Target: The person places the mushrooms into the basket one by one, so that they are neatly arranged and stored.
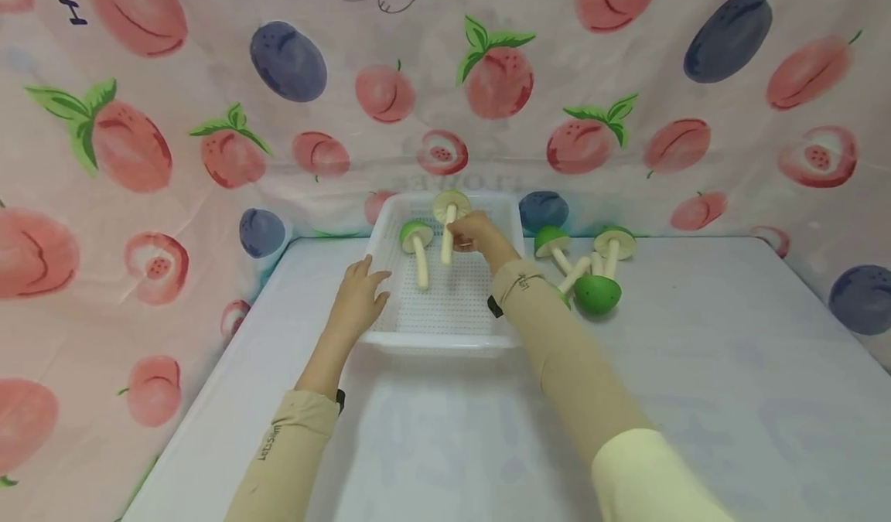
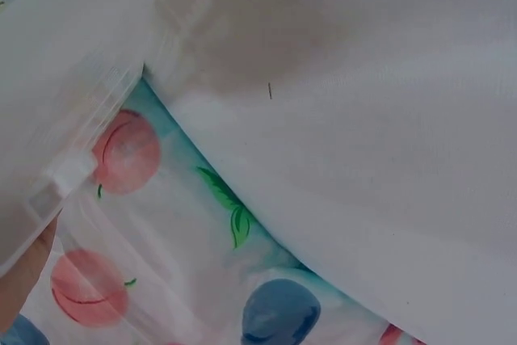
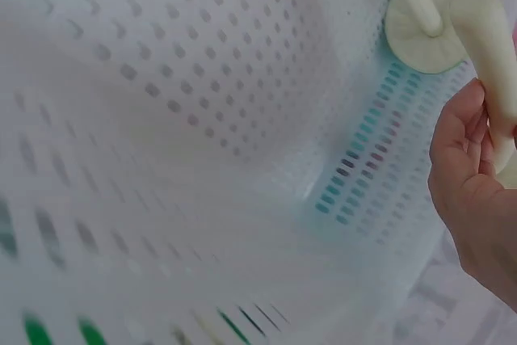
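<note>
A white perforated plastic basket (image 1: 445, 342) stands on the table. Above its inside, my right hand (image 1: 473, 232) pinches the pale stem of a toy mushroom (image 1: 451, 207), its cap toward the back wall. The right wrist view shows my right hand (image 3: 472, 175) with fingers and thumb on that stem (image 3: 487, 34). Another green-capped mushroom (image 1: 421, 259) lies inside the basket, left of the held one. My left hand (image 1: 357, 298) is at the basket's left side with fingers spread. Only a sliver of that hand (image 2: 24, 280) shows in the left wrist view, against the basket's rim (image 2: 48, 199).
Several green-capped mushrooms (image 1: 599, 294) lie in a cluster on the white table (image 1: 703, 367), right of the basket; my right forearm partly covers one. A fruit-printed cloth (image 1: 390, 35) hangs behind the table and along its left side.
</note>
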Motion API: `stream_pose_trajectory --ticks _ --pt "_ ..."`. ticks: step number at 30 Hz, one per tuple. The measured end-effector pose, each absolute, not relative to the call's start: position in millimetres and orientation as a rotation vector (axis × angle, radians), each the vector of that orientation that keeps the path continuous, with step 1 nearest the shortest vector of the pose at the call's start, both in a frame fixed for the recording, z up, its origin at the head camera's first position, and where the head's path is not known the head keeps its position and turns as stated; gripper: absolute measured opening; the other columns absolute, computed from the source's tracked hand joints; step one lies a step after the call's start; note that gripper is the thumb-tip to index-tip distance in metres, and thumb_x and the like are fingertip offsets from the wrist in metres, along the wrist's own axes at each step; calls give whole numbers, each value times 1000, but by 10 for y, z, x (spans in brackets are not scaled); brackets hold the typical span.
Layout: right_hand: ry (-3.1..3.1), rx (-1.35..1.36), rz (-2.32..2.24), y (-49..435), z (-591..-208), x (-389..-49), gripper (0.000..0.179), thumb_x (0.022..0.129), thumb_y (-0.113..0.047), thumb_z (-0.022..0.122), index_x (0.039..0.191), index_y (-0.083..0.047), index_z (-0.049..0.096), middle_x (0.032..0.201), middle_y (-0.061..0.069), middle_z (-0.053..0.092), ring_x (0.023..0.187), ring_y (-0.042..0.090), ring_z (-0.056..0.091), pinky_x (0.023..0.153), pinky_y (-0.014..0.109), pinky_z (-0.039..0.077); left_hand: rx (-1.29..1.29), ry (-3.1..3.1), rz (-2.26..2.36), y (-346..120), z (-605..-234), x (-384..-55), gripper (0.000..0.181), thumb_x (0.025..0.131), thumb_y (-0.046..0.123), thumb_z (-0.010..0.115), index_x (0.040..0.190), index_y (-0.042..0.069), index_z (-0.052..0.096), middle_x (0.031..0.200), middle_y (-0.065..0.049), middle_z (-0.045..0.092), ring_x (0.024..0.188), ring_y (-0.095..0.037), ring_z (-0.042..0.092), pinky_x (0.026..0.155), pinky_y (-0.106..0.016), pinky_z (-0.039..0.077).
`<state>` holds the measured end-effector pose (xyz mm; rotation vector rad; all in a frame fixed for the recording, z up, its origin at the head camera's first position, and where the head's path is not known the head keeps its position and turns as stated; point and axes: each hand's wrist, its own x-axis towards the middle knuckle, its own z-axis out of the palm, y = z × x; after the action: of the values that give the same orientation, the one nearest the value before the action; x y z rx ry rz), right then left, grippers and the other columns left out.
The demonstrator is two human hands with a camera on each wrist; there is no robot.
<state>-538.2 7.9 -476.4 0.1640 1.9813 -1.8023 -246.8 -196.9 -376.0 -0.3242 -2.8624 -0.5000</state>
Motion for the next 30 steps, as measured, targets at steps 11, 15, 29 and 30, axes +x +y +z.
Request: stream_pose_trajectory --ticks 11,15,29,30 --pt "2053 282 -1696 -5 -4399 -4684 15 91 -11 59 102 -1 60 88 13 67 72 20 65 68 30 58 -323 -2858 -472 -1994 -3738 -2437 35 86 8 66 119 -2 62 141 -34 37 130 -49 37 106 -57 36" --pt "2071 237 -1717 -37 -4768 -5059 16 88 -12 65 99 -2 61 83 11 66 71 22 65 63 31 57 -310 -2847 -461 -2001 -3720 -2446 35 85 8 67 119 -2 62 141 -33 37 130 -48 37 106 -57 36" --pt "2243 250 -1510 -91 -5100 -5246 31 80 -9 72 106 1 58 90 16 68 78 25 68 66 33 59 -302 -2855 -459 -1977 -3757 -2446 35 86 9 67 119 -1 62 142 -32 38 130 -47 38 107 -55 36" --pt "2265 227 -1504 -82 -5109 -5248 28 80 -7 71 102 4 58 85 19 67 73 27 67 61 34 58 -302 -2857 -457 -1972 -3755 -2448 35 86 9 66 119 -1 62 142 -32 38 130 -47 38 107 -55 36"
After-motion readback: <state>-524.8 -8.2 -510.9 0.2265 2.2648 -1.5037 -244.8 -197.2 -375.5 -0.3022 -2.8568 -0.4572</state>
